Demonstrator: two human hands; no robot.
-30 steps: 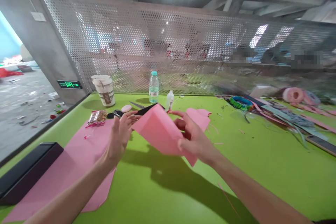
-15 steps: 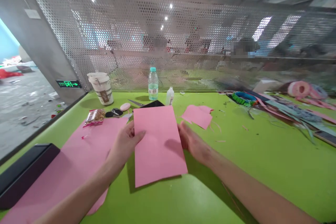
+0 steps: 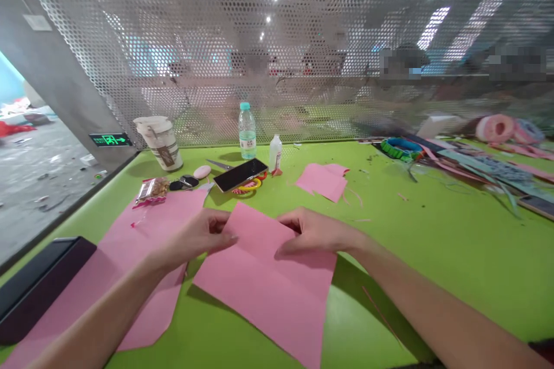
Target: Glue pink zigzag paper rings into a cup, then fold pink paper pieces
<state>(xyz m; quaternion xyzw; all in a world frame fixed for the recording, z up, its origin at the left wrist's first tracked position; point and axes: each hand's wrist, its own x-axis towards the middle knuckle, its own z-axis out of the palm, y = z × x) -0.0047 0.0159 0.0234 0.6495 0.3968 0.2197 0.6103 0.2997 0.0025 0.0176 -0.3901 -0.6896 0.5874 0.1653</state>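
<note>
A pink sheet of paper is held between my two hands, turned at a slant and tilted above the green table. My left hand pinches its upper left edge, thumb on top and fingers behind. On the upper right edge, my right hand grips with its thumb over the front; its other fingertips are partly hidden behind the sheet. A larger pink sheet lies flat under my left forearm. Beyond my right hand rest some pink paper offcuts.
Behind my hands are a phone on yellow-handled scissors, a small white bottle, a drink bottle and a paper cup. A black case stands left. Ribbons pile up right, before a mesh screen.
The pink sheet has turned from upright to slanted and come lower and nearer. My right hand has moved from its side edge to its upper edge. The phone and scissors handles now show.
</note>
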